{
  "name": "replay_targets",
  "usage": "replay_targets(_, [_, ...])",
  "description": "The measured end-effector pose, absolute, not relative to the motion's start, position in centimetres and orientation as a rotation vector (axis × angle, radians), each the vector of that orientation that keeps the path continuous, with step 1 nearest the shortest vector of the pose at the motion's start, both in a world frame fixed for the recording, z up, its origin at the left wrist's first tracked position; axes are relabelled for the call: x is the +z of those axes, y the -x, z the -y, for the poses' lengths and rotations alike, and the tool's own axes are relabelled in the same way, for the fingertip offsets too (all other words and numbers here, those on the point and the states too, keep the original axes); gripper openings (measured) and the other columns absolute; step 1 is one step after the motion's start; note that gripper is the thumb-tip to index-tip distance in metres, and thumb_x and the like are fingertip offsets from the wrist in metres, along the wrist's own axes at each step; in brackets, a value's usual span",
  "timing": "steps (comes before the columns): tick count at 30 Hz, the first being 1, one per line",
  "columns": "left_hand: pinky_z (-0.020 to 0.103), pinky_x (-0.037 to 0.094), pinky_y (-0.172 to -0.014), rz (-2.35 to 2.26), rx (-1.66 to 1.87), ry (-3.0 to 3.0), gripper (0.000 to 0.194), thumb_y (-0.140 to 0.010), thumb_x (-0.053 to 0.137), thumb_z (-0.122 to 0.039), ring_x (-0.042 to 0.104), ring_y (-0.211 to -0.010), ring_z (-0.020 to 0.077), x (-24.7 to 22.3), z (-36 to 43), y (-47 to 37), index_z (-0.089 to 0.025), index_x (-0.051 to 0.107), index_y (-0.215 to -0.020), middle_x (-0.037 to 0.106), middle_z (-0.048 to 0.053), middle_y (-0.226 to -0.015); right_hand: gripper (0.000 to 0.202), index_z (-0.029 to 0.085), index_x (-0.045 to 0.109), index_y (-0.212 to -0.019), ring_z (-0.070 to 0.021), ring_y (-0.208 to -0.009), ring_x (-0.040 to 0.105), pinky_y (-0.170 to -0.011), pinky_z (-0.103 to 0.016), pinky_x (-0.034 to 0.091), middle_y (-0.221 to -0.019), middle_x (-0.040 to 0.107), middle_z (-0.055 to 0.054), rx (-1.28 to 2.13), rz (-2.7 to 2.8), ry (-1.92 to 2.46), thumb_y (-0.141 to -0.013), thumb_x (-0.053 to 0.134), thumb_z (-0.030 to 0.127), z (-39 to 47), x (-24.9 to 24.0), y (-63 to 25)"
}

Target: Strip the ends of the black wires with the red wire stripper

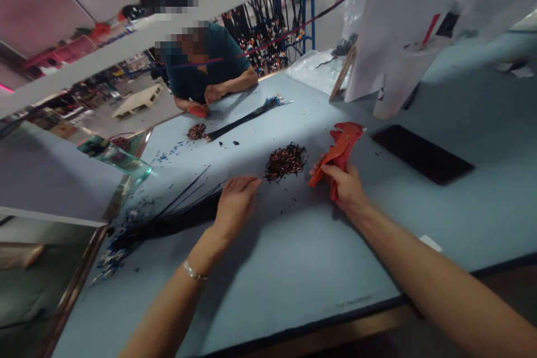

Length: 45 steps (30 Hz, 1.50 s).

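My right hand point(347, 187) is wrapped round the handles of a red wire stripper point(342, 148), its head pointing away from me. To the left, my left hand point(237, 201) is closed with the fingertips pressed together; whatever they pinch is too small or hidden to make out. Beneath and beside that hand lies a bundle of black wires point(180, 221), with bare and blue ends point(111, 260) at its far left. A heap of small dark and copper-coloured cut pieces point(286, 161) lies between my two hands.
Across the table point(293, 268) sits a co-worker point(210, 61) with a second wire bundle point(247, 117) and a small scrap heap point(196, 131). A phone point(423, 154) and a cup with a red straw point(403, 78) stand right. A glass bottle point(121, 159) is at the left edge.
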<state>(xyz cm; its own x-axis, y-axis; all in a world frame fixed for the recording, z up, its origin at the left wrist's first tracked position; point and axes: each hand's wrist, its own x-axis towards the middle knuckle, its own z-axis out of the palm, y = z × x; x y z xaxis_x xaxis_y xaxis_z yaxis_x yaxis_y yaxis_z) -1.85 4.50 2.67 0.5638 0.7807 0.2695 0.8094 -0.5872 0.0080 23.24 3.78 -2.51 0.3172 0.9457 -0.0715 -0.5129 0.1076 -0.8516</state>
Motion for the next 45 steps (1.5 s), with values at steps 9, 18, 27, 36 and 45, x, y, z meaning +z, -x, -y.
replay_targets(9, [0.044, 0.042, -0.089, 1.409, -0.154, 2.681, 0.025, -0.088, 0.051, -0.014, 0.062, -0.093, 0.0257, 2.1, -2.7, 4.8, -0.023, 0.072, -0.098, 0.072, 0.008, -0.097, 0.024, 0.024, 0.058, -0.084, -0.0205, -0.064, 0.066, -0.059, -0.035, 0.057, -0.072, 0.065, 0.002, 1.191, 0.583, 0.916, -0.063, 0.071, 0.024, -3.9, -2.6, -23.3])
replay_targets(18, [0.047, 0.035, -0.101, 1.349, -0.089, 2.767, 0.055, -0.082, 0.045, -0.002, 0.051, -0.124, 0.0252, 1.7, -5.6, 1.4, -0.025, 0.057, -0.129, 0.06, 0.006, -0.136, 0.023, 0.024, 0.057, -0.083, -0.0195, -0.065, 0.067, -0.06, -0.035, 0.057, -0.072, 0.065, 0.003, 1.199, 0.61, 0.916, -0.065, 0.071, 0.026, -3.9, -2.6, -23.3])
replay_targets(27, [0.051, 0.036, -0.1, 1.378, -0.022, 2.709, 0.057, -0.069, 0.045, 0.006, 0.056, -0.116, 0.0282, 2.5, -2.5, 4.3, -0.023, 0.068, -0.113, 0.069, 0.008, -0.12, 0.021, 0.025, 0.058, -0.081, -0.02, -0.065, 0.067, -0.057, -0.033, 0.058, -0.072, 0.065, 0.002, 1.209, 0.575, 0.91, -0.064, 0.07, 0.022, -4.1, -2.6, -23.2])
replay_targets(36, [0.05, 0.036, -0.101, 1.509, -0.159, 2.575, 0.057, -0.079, 0.041, 0.001, 0.051, -0.124, 0.0291, 3.6, -4.2, 3.7, -0.019, 0.053, -0.132, 0.059, 0.012, -0.134, 0.016, 0.024, 0.061, -0.079, -0.0194, -0.064, 0.067, -0.057, -0.033, 0.058, -0.072, 0.065, 0.001, 1.218, 0.598, 0.921, -0.064, 0.068, 0.02, -3.6, -2.4, -23.5])
replay_targets(45, [0.03, 0.05, -0.073, 1.694, 0.016, 2.634, 0.014, -0.088, 0.053, -0.023, 0.065, -0.085, 0.021, 2.8, 2.1, 8.9, -0.019, 0.064, -0.097, 0.067, 0.007, -0.093, 0.016, 0.022, 0.062, -0.078, -0.0193, -0.061, 0.067, -0.054, -0.033, 0.058, -0.068, 0.065, 0.002, 1.179, 0.593, 0.923, -0.064, 0.07, 0.019, -3.8, -2.8, -23.4])
